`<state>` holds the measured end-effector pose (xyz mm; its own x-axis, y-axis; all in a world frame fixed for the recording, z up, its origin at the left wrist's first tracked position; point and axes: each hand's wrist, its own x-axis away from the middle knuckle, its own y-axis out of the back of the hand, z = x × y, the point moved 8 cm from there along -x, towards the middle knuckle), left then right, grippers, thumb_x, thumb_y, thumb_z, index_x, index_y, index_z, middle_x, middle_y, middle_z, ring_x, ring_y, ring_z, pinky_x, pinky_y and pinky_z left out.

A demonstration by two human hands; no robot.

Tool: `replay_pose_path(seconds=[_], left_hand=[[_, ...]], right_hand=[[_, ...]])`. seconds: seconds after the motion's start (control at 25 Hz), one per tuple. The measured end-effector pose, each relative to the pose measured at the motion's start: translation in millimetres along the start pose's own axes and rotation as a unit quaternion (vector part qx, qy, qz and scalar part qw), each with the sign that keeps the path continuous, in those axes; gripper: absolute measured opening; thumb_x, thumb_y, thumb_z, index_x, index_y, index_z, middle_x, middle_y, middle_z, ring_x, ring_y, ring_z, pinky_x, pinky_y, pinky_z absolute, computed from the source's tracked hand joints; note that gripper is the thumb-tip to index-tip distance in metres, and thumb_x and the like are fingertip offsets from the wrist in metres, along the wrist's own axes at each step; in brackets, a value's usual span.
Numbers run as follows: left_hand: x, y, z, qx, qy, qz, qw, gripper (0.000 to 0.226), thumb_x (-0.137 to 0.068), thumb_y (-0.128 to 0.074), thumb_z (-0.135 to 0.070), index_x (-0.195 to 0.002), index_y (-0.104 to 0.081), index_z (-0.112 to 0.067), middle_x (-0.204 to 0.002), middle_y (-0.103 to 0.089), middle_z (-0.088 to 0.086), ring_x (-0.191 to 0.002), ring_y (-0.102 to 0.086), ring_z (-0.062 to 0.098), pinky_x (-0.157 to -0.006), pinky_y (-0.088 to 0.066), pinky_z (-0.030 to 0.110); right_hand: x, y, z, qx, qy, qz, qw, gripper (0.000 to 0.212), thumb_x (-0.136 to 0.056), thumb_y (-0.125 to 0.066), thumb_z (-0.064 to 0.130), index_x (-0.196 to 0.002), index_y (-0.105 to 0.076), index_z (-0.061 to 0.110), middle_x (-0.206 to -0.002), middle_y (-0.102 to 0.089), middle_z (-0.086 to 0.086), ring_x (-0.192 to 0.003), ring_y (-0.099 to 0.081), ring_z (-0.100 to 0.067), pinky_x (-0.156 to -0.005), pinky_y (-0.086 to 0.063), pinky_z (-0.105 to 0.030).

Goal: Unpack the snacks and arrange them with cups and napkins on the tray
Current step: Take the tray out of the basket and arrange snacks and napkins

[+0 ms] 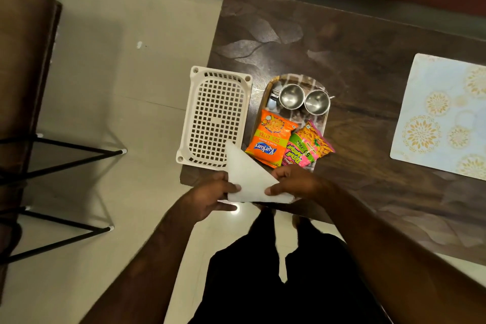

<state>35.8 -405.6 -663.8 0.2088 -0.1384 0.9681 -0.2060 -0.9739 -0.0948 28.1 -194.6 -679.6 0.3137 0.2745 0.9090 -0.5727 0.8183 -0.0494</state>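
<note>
A white napkin (248, 179), folded into a triangle, is held between my left hand (213, 196) and my right hand (294, 181) just in front of the tray (322, 119). On the tray stand two steel cups (291, 96) (317, 102) at the far end. An orange Kurkure packet (271, 138) and a green-and-pink snack packet (307, 146) lie on the near end, the second one hanging over the tray's edge. A spoon (272, 104) lies left of the cups.
An empty white plastic basket (217, 117) sits left of the tray, overhanging the dark wooden table (355, 60). A pale floral placemat (444, 116) lies at the right. Black metal legs (65, 155) of furniture stand on the floor at the left.
</note>
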Motion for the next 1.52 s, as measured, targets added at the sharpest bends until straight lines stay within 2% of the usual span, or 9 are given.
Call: replay_pose_path(seconds=[0.12,0.32,0.6,0.68,0.8,1.04,1.2,1.36,1.52], left_hand=[[-1,37,-31,0.048,-0.056,-0.076,0.994,0.031,-0.089,-0.070,-0.007,-0.119,-0.063,-0.008,-0.119,-0.073,0.014,-0.096,-0.076,0.032,-0.073,-0.064,0.043],[-15,81,-84,0.053,-0.121,-0.175,0.976,0.024,-0.095,-0.064,-0.010,-0.117,-0.059,-0.004,-0.116,-0.071,0.018,-0.092,-0.075,0.035,-0.079,-0.060,0.044],[-49,95,-77,0.046,-0.071,-0.227,0.970,0.029,-0.100,-0.058,-0.016,-0.125,-0.054,-0.002,-0.117,-0.070,0.020,-0.083,-0.073,0.030,-0.081,-0.060,0.046],[-46,101,-72,-0.045,-0.060,-0.279,0.958,0.037,-0.097,-0.061,-0.022,-0.127,-0.050,-0.005,-0.121,-0.066,0.020,-0.091,-0.071,0.034,-0.086,-0.060,0.050],[-24,102,-82,-0.274,-0.087,-0.392,0.874,0.040,-0.088,-0.061,-0.027,-0.123,-0.048,-0.012,-0.123,-0.056,0.013,-0.109,-0.062,0.037,-0.089,-0.053,0.043],[-30,-19,-95,-0.379,-0.245,-0.217,0.866,0.027,-0.093,-0.064,-0.023,-0.118,-0.057,-0.015,-0.120,-0.058,0.011,-0.110,-0.061,0.028,-0.095,-0.050,0.041],[-44,-68,-94,-0.455,-0.248,-0.250,0.818,0.042,-0.091,-0.063,-0.027,-0.128,-0.052,-0.009,-0.128,-0.054,0.016,-0.120,-0.054,0.035,-0.099,-0.046,0.047],[-51,-75,-86,-0.439,-0.210,-0.270,0.831,0.052,-0.092,-0.064,-0.034,-0.134,-0.046,-0.009,-0.133,-0.052,0.015,-0.124,-0.052,0.035,-0.103,-0.045,0.050],[-54,-67,-82,-0.386,-0.216,-0.287,0.850,0.054,-0.089,-0.071,-0.038,-0.129,-0.053,-0.007,-0.127,-0.058,0.014,-0.117,-0.058,0.033,-0.101,-0.048,0.049]], right_hand=[[-18,-1,51,-0.040,0.051,-0.037,0.997,0.012,-0.094,-0.081,0.012,-0.100,-0.073,0.018,-0.082,-0.076,0.001,-0.072,-0.070,-0.018,-0.054,-0.053,-0.022],[-64,1,116,-0.086,0.076,-0.094,0.989,0.035,-0.101,-0.070,0.007,-0.135,-0.064,0.012,-0.120,-0.075,-0.016,-0.070,-0.072,-0.018,-0.057,-0.057,-0.025],[-96,11,137,0.083,0.126,-0.183,0.972,0.048,-0.097,-0.067,0.014,-0.144,-0.060,0.018,-0.147,-0.062,-0.008,-0.129,-0.066,-0.028,-0.103,-0.058,-0.039],[-74,11,134,0.184,0.159,-0.249,0.938,0.050,-0.097,-0.064,0.026,-0.146,-0.057,0.025,-0.145,-0.059,-0.002,-0.131,-0.063,-0.026,-0.103,-0.055,-0.039],[-32,23,117,0.217,0.174,-0.339,0.899,0.037,-0.094,-0.061,0.027,-0.131,-0.061,0.028,-0.134,-0.056,0.001,-0.121,-0.065,-0.028,-0.087,-0.057,-0.042],[26,86,19,0.104,0.053,-0.449,0.886,0.039,-0.091,-0.065,0.020,-0.130,-0.062,0.023,-0.135,-0.055,-0.007,-0.134,-0.055,-0.033,-0.096,-0.054,-0.047],[32,111,-31,0.083,-0.023,-0.455,0.886,0.058,-0.091,-0.073,0.038,-0.141,-0.053,0.015,-0.145,-0.048,-0.016,-0.142,-0.044,-0.042,-0.107,-0.049,-0.049],[15,108,-44,0.078,-0.035,-0.387,0.918,0.076,-0.088,-0.074,0.056,-0.148,-0.048,0.017,-0.150,-0.049,-0.017,-0.145,-0.046,-0.042,-0.112,-0.047,-0.050],[5,101,-31,0.031,0.030,-0.385,0.922,0.073,-0.082,-0.085,0.045,-0.142,-0.056,0.017,-0.143,-0.056,-0.015,-0.139,-0.053,-0.037,-0.112,-0.047,-0.043]])
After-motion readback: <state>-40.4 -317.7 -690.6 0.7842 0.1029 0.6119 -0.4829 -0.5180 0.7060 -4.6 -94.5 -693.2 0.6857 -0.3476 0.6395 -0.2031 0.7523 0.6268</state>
